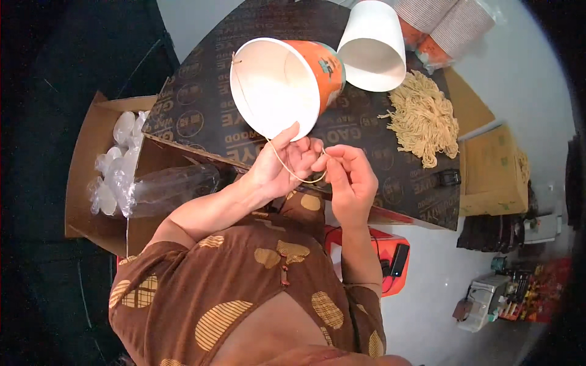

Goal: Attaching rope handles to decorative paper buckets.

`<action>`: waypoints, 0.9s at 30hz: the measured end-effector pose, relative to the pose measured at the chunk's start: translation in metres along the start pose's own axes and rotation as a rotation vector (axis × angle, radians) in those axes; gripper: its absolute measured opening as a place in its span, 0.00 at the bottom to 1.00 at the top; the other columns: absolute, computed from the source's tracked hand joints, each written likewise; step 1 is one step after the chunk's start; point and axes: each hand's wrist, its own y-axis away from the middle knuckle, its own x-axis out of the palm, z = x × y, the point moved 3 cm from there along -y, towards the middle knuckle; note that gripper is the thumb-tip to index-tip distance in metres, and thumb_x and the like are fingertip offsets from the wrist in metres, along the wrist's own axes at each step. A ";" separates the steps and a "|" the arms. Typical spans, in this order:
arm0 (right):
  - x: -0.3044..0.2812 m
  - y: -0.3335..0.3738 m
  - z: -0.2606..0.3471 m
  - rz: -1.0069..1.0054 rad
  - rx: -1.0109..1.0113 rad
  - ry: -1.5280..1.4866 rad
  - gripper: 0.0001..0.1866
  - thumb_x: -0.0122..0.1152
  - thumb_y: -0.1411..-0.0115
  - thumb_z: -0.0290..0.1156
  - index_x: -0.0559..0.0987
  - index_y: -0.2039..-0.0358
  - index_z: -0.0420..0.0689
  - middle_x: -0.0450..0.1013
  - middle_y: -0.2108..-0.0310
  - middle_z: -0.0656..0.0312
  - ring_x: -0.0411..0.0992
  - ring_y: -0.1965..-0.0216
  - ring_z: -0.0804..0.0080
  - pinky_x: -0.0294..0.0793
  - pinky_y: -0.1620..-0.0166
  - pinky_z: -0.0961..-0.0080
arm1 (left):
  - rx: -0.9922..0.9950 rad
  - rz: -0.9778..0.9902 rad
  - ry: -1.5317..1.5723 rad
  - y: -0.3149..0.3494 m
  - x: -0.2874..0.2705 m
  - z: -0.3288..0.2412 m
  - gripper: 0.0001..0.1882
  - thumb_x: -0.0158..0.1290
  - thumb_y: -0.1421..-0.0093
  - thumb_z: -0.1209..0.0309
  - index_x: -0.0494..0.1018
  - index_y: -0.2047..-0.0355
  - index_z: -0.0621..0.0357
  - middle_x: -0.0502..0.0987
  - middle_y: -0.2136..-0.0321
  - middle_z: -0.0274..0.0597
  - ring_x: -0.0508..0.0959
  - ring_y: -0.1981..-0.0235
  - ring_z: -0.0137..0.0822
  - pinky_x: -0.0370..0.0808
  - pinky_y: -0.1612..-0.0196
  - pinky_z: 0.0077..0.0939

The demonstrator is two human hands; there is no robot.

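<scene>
An orange-and-white paper bucket point(326, 67) lies tilted over the table, its white mouth facing left and toward me. A thin beige cord point(282, 163) hangs from its rim in a loose loop; another stretch shows near the rim's upper left. My left hand point(276, 161) is at the bucket's near edge, thumb over the rim and fingers curled below it. Close beside those fingers, my right hand point(351, 177) pinches the cord's end between thumb and forefinger. A pile of cut beige cords point(424, 119) rests on the table to the right.
Behind stands a plain white bucket point(373, 52), near stacked wrapped buckets point(448, 27). A small black object point(448, 177) sits by the dark table's point(201, 116) right edge. At left, an open carton point(82, 177) contains plastic-wrapped pieces point(116, 177). A red stool point(395, 285) is below.
</scene>
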 end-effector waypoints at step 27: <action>-0.008 0.007 -0.020 -0.222 0.178 -0.339 0.03 0.51 0.38 0.21 0.73 0.64 0.38 0.76 0.68 0.58 0.61 0.79 0.88 0.59 0.76 0.89 | -0.028 0.099 0.068 0.000 -0.017 -0.003 0.18 0.44 0.35 0.61 0.70 0.61 0.68 0.76 0.62 0.60 0.79 0.69 0.42 0.81 0.64 0.32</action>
